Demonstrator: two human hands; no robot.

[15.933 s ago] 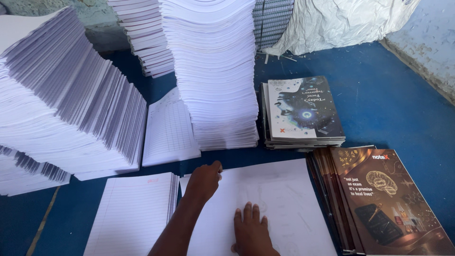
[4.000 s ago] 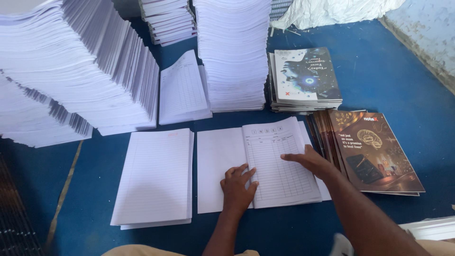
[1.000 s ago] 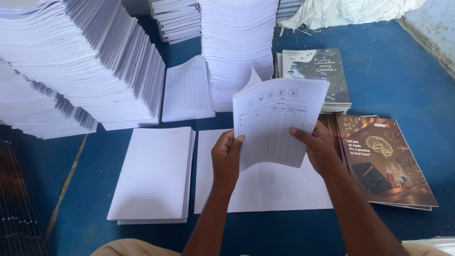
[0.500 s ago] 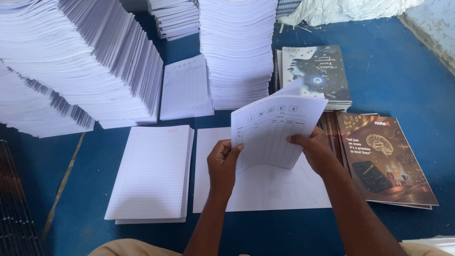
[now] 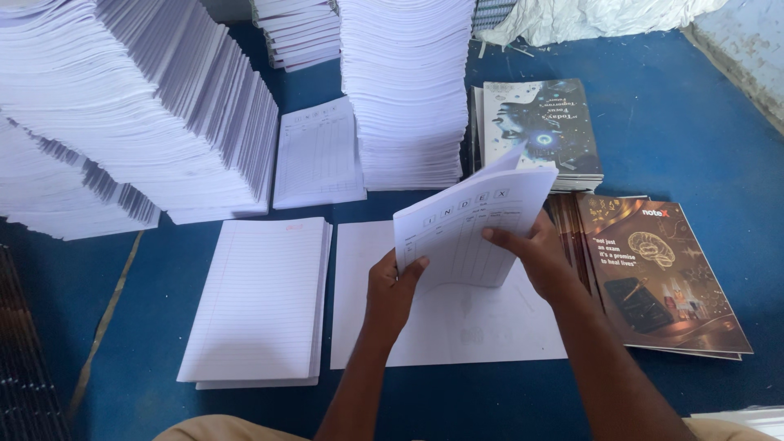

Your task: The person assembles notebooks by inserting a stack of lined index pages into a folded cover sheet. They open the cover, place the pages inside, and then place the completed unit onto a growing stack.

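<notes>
Item: folded sheet (image 5: pixel 474 224), printed with a ruled table, being held tilted in mid-air at frame centre, above the flat white sheet (image 5: pixel 457 318) that is lying on the blue floor (image 5: pixel 686 139).

Left hand (image 5: pixel 392 286): fingers closed round the folded sheet's lower left edge, thumb lying on the front.

Right hand (image 5: pixel 535 253): gripping the sheet's right edge, fingers curled behind and thumb pressing across the printed face.

Surroundings:
- ruled pad (image 5: pixel 261 298), lying lower left, just beside the flat sheet.
- brown covers (image 5: pixel 653 273), fanning out at right, their left edge tucked against the flat sheet.
- dark covers (image 5: pixel 539 131), stacked upper right.
- tall stack (image 5: pixel 404 90), standing upper centre, behind the held sheet.
- leaning stack (image 5: pixel 131 114), slanting across the upper left.
- table sheets (image 5: pixel 318 151), sitting between the two stacks.

Risks, as judged:
- the folded sheet is sagging between two edge grips; uneven pull could be creasing or tearing it.
- coming down skewed, it could be landing out of square on the flat sheet.
- the leaning stack is looking unsteady; a nudge from an elbow could be sending it sliding onto the ruled pad.
</notes>
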